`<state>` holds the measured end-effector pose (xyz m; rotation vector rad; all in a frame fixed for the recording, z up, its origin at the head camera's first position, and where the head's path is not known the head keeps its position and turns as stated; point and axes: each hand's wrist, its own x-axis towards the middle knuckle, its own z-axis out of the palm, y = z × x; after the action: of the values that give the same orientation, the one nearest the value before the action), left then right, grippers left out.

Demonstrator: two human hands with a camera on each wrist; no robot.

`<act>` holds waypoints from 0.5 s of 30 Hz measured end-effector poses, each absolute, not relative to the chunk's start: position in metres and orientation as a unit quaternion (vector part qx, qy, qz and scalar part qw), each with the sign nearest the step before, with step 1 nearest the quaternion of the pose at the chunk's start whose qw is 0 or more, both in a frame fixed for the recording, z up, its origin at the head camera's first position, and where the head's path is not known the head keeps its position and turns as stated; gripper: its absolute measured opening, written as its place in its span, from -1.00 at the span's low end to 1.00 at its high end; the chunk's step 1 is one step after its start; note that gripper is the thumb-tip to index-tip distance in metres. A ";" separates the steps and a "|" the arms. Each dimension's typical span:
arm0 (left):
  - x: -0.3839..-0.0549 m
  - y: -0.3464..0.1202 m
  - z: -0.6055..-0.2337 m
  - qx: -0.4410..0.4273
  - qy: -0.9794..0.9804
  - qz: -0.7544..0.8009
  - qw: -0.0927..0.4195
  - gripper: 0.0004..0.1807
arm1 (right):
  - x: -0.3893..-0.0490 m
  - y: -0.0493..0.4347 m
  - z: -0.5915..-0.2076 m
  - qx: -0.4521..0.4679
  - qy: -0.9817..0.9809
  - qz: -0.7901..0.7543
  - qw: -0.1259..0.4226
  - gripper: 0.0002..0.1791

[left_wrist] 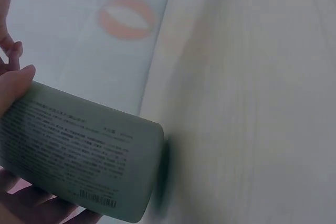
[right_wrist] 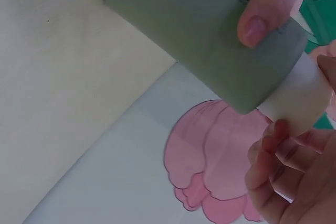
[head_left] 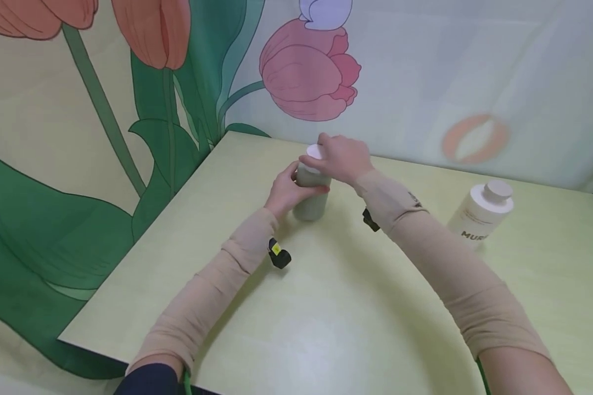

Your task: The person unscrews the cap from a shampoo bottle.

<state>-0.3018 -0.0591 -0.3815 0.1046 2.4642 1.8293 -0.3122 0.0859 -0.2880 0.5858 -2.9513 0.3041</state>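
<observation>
A grey-green bottle point(head_left: 310, 208) with a white cap point(right_wrist: 300, 95) stands roughly upright near the table's back edge. My left hand point(head_left: 287, 189) grips its body from the left, thumb across the near side. In the left wrist view, lines of small print and a barcode show on the bottle point(left_wrist: 79, 156). Fingers of my right hand point(head_left: 345, 158) hold the white cap from above; in the right wrist view they curl round its side. The cap sits against the bottle's shoulder. Whether the bottle's base touches the table I cannot tell.
A white bottle point(head_left: 483, 211) with a white cap and dark lettering stands to the right, partly behind my right forearm. The pale green table point(head_left: 326, 307) ends at the back against a flower-printed cloth point(head_left: 400, 71). Small black cameras hang at both wrists.
</observation>
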 end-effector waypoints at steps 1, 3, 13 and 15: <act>-0.299 -0.058 -0.379 0.041 0.808 0.587 0.030 -0.18 | -0.308 0.089 -0.287 0.189 -0.974 0.108 0.061 -0.46; -0.293 -0.056 -0.373 0.061 0.821 0.567 0.015 -0.18 | -0.298 0.097 -0.284 0.180 -0.973 0.124 0.072 -0.45; -0.241 -0.041 -0.349 0.165 0.903 0.390 -0.075 -0.16 | -0.226 0.136 -0.289 0.142 -0.948 0.249 0.138 -0.53; -0.232 -0.036 -0.350 0.178 0.902 0.389 -0.066 -0.16 | -0.213 0.143 -0.292 0.138 -0.945 0.256 0.152 -0.57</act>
<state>-0.2316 -0.0356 -0.3496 0.5843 2.9583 1.2757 -0.2134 0.1428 -0.2923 0.3951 -2.7104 0.7333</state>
